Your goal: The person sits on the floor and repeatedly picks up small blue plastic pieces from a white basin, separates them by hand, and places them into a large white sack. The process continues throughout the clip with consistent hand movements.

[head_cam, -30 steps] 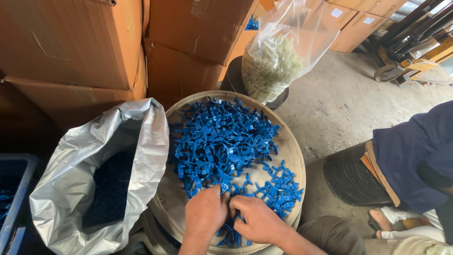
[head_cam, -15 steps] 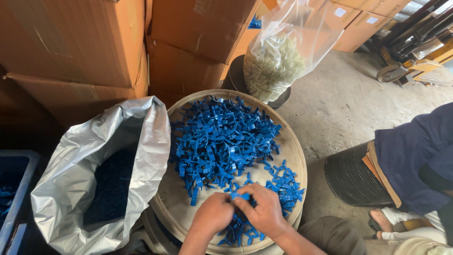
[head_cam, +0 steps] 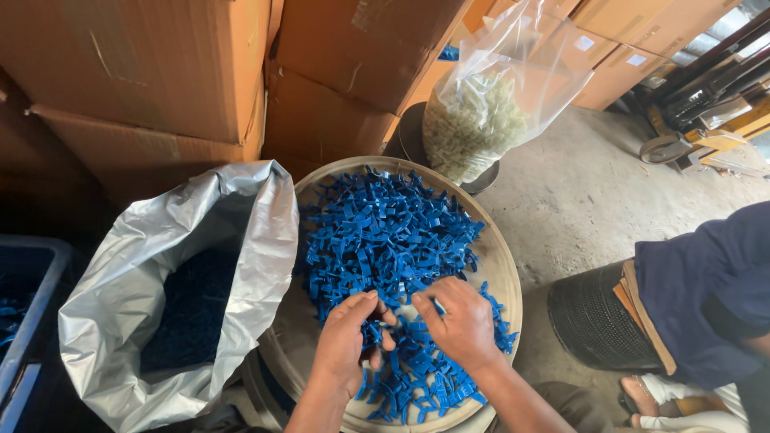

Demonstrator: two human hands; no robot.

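Blue plastic clip pieces (head_cam: 385,240) are lying heaped on round tan tray (head_cam: 501,265). Left hand (head_cam: 345,341) & right hand (head_cam: 461,321) are now sitting further up the pile than 1 s ago, fingers curling round small blue bits. Silver foil bag (head_cam: 160,297) is staying put beside tray.

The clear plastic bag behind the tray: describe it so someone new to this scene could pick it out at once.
Start at the round tray heaped with blue plastic pieces. Just beyond its far rim, a clear plastic bag stands before the cardboard boxes. Unlike the silver bag on the left, it is see-through and holds pale, whitish pieces.
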